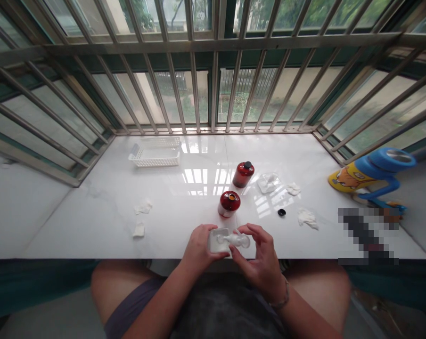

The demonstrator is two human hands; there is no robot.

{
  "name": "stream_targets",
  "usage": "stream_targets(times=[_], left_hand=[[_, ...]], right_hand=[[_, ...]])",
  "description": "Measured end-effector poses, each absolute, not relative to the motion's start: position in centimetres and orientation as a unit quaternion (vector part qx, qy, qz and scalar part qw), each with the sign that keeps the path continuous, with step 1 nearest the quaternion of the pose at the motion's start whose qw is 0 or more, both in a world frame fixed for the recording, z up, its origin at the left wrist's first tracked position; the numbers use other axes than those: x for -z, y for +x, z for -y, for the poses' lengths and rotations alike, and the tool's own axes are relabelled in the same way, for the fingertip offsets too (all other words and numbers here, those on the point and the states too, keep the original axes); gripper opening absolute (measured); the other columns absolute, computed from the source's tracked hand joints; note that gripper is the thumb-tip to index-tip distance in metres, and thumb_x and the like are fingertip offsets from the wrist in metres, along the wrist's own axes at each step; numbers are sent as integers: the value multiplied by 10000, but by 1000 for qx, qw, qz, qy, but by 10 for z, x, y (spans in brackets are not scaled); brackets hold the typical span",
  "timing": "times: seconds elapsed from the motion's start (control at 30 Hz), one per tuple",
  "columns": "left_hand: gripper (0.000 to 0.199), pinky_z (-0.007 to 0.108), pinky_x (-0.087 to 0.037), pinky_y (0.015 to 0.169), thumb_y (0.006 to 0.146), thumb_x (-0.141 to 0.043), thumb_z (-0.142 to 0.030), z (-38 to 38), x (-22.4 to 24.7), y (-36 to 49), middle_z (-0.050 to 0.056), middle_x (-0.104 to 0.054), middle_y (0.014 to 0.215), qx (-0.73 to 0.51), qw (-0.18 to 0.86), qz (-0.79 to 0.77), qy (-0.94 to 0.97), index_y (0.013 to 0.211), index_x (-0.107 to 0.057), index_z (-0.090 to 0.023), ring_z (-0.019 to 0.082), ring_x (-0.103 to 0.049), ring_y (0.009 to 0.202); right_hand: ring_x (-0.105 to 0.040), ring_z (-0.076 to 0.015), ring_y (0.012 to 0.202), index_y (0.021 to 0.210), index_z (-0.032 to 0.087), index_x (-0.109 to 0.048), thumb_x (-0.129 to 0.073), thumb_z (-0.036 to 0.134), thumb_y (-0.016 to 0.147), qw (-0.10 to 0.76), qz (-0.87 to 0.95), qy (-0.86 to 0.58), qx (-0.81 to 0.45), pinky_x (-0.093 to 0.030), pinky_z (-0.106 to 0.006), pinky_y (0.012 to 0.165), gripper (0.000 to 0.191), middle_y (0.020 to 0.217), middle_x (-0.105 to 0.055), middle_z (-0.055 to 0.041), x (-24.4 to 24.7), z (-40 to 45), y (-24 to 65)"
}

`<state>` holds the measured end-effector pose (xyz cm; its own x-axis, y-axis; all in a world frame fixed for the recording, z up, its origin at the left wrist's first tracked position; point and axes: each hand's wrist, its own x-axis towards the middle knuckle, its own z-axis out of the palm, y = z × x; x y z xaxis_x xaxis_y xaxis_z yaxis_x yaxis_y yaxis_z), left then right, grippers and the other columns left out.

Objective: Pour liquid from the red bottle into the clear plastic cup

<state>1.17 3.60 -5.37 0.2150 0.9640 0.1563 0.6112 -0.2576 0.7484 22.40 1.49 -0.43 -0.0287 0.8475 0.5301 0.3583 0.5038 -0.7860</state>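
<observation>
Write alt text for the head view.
A person's left hand holds a clear container while the right hand pinches a clear plastic piece at a white counter. A capped red bottle, an open one and a white basket stand beyond.

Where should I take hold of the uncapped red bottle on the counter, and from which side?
Grip the round body of the uncapped red bottle from the near side, nearest the right hand. It stands upright with an open mouth, so a side wrap likely keeps fingers clear of the opening.
</observation>
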Motion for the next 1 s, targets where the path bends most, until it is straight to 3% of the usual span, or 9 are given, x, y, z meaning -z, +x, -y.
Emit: stream_targets(times=[0.8, 1.0], left_hand=[[675, 544, -585, 1000, 665, -967, -268, -36, 56, 12, 85, -737, 1167, -322, 259, -536, 736, 1235, -607, -244, 341, -722, 1089], [688, 593, -544, 1083, 677, -959, -269, -35, 59, 12, 93, -743, 1198, -316, 258, -535, 739, 1258, -592, -240, 346, -719, 1128]], right_hand=[[-693, -259, 1063, 1540, 247, -459, -770, 86, 901, 474, 753, -420, -178, -630, -468, 929, 728, 1135, -742, -83, -9, -15, 230], [-697, -259, 1021, 1502, 266, -496, -782, 81, 891, 473, 761, -414, -161, -641, -450, 871, 700, 1114, -760, -74, -14, -14, 229]])
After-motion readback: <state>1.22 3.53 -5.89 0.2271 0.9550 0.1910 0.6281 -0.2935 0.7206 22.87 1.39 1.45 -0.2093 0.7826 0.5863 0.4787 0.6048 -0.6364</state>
